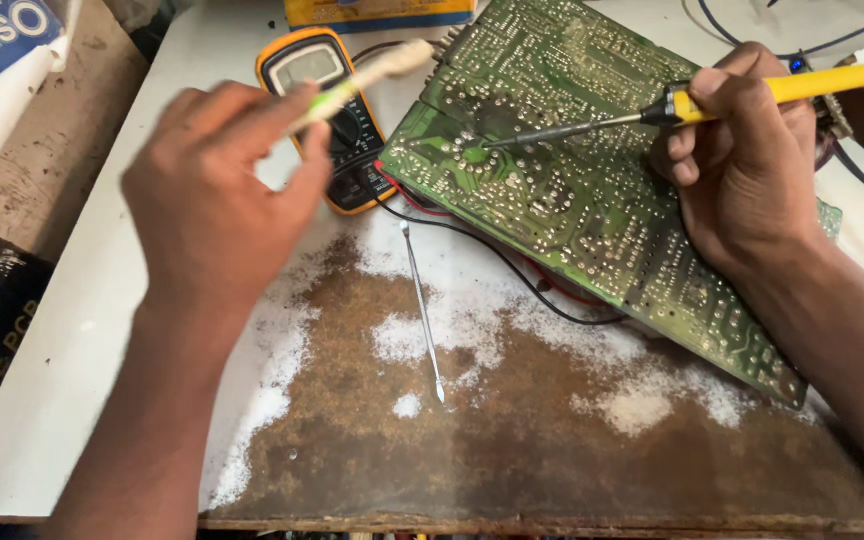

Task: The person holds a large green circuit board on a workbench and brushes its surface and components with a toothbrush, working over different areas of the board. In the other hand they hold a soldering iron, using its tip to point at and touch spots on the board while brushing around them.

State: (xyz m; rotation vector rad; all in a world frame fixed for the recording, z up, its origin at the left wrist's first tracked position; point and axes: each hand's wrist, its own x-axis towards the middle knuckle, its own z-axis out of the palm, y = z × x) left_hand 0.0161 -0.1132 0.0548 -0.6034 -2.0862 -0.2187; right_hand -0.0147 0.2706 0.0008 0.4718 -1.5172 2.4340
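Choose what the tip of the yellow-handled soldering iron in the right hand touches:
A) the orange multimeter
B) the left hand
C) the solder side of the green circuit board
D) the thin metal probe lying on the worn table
C: the yellow-handled soldering iron, held in the right hand, rests its tip on the solder side of the green circuit board, away from the other things.

Brush (372,75) blurred in left hand (217,190); multimeter (327,110) partly hidden; soldering iron (752,95) handle cut off.

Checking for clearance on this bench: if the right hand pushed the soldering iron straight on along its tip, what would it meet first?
The right hand aims the soldering iron down-left; its tip already seems to touch the green circuit board, though contact is hard to judge.
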